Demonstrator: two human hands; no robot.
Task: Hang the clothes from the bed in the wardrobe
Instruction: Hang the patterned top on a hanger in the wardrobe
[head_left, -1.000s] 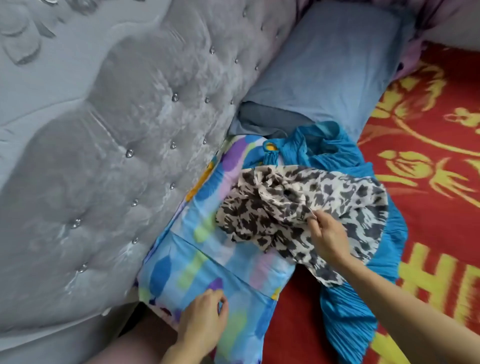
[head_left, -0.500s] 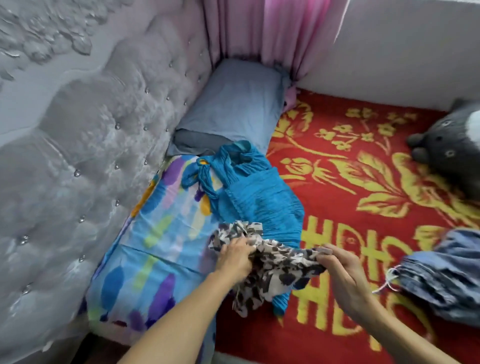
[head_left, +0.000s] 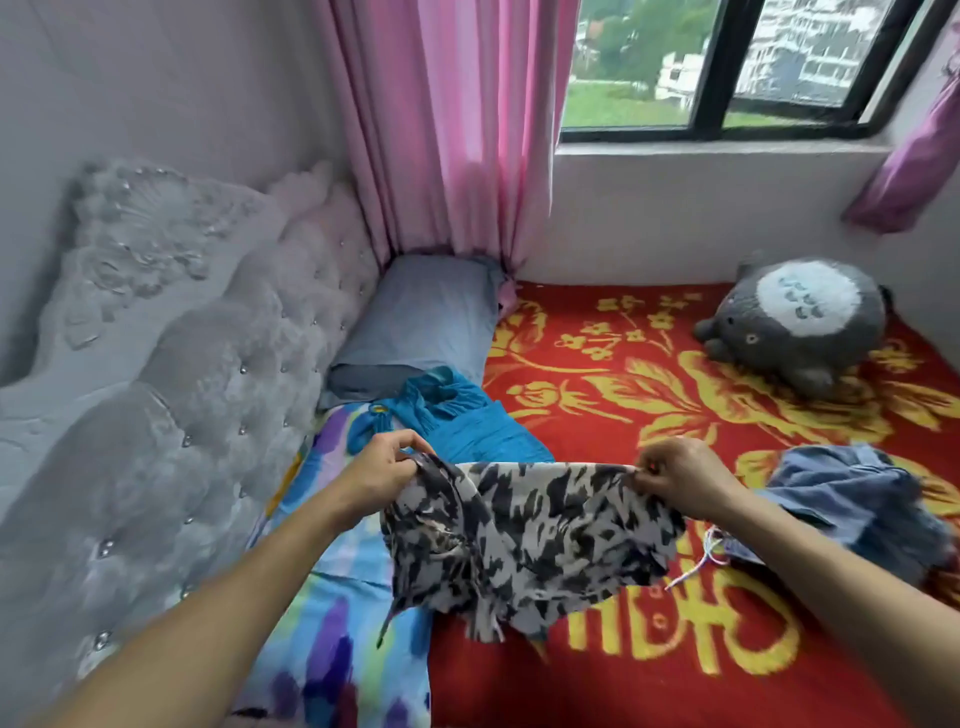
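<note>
now the print top is up and spread open

the black-and-white print top (head_left: 524, 540) is no longer bunched on the bed (head_left: 623, 675). a second ago it lies crumpled over the teal dress (head_left: 467, 431) with only the right hand in it and the left resting on the multicoloured pillow (head_left: 332, 623). now both hands have it. the left hand (head_left: 382, 470) pinches one upper corner and the right hand (head_left: 675, 475) pinches the other, fingers curled into the cloth. the top edge is pulled nearly straight between them. the rest hangs down in front of the person, above the red blanket; whether the hem touches the bed i cannot tell.

so the first garment looks picked and shaken out, ready for a hanger. no hanger or wardrobe is in view, so the carrying and hanging are probably yet to come.

the teal dress lies just behind the top, partly on the multicoloured pillow. a denim garment (head_left: 852, 499) lies heaped near the right forearm. both wait on the bed. farther off, a grey plush toy (head_left: 800, 317) sits under the window.
</note>
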